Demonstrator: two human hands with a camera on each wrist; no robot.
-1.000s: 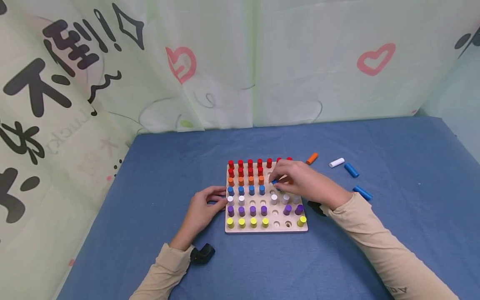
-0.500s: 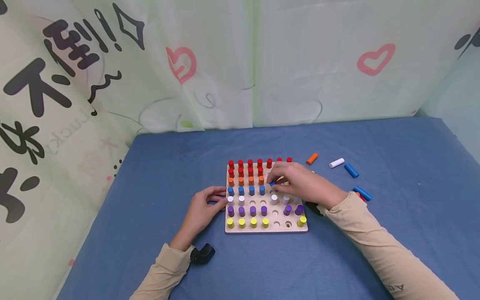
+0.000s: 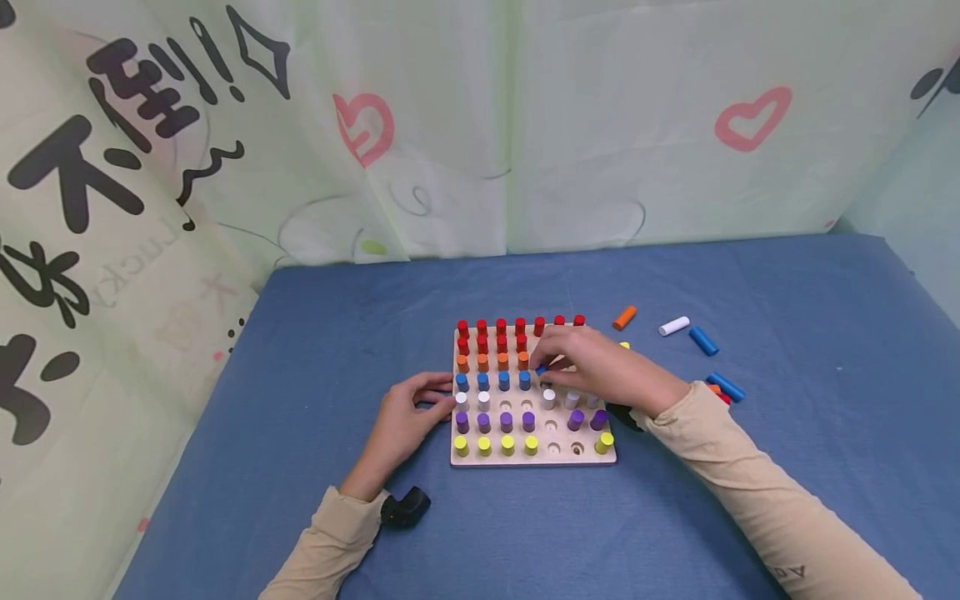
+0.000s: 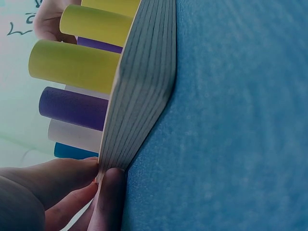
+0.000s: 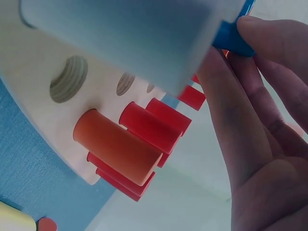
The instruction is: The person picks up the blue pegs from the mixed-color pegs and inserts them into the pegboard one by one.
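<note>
My right hand [image 3: 600, 367] pinches a blue peg [image 3: 542, 370] between thumb and fingers, close over the blue row of a wooden pegboard [image 3: 495, 463]. In the right wrist view the same peg [image 5: 233, 39] sits at the fingertips, partly behind a large blurred white peg [image 5: 120, 38]. My left hand [image 3: 408, 421] rests against the board's left edge; the left wrist view has its fingertips [image 4: 111, 180] touching the layered wooden side. Rows of red, orange, blue, white, purple and yellow pegs stand in the board. My right hand hides part of its right side.
Loose pegs lie on the blue cloth to the right: an orange peg [image 3: 624, 317], a white peg [image 3: 673, 326], one blue peg [image 3: 703, 340] and another blue peg [image 3: 726, 386] by the sleeve. A printed curtain [image 3: 600, 167] hangs behind the table.
My right hand has shifted slightly left and toward me with the blue peg, bringing it nearer the blue row. My left hand stays at the board's edge.
</note>
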